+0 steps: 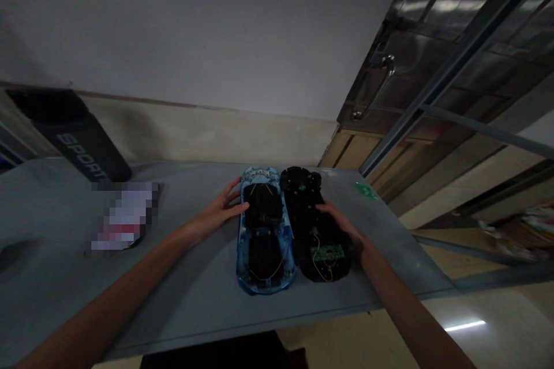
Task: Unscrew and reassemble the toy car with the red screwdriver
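Note:
A blue toy car body shell (pixel 265 239) lies upside down on the grey table (pixel 194 294), its dark inside and thin wires showing. Right beside it lies the black chassis (pixel 314 225) with a green circuit board (pixel 327 252) and yellow wires. My left hand (pixel 216 212) rests on the table with its fingertips against the shell's left edge. On the chassis's right side lies my right hand (pixel 341 223), fingers spread over it. Neither hand lifts anything.
A dark bottle (pixel 75 138) marked "SPORT" stands at the back left, with a blurred flat item (pixel 123 218) in front of it. A small green piece (pixel 366 190) lies near the table's right edge. A metal door (pixel 433 57) stands at right.

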{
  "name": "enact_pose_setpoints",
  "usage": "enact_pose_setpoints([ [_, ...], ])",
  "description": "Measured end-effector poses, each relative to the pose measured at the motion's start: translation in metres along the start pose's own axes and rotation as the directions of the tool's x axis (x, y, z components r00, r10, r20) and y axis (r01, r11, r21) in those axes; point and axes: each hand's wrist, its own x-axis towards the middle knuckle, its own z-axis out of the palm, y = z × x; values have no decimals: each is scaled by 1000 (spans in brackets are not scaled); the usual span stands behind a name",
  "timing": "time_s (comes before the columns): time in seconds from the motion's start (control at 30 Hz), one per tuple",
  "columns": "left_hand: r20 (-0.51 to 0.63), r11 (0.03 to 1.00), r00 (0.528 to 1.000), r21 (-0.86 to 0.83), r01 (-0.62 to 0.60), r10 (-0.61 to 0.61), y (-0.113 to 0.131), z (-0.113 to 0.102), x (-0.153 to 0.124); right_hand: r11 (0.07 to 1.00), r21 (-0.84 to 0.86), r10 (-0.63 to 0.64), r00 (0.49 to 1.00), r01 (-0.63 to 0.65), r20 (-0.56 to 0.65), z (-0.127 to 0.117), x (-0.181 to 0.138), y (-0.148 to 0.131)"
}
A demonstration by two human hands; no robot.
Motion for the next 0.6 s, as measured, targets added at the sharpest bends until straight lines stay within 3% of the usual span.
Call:
enact_pose_setpoints([
  [0.23,25,999,1000,-36,-11,12,3,2,-1,1000,-1,-2,1000,2,10,2,0,-1],
  [0.6,-24,1000,1000,-2,16,-16,6,5,-2,999,23,34,999,-33,-9,5,-3,-3],
])
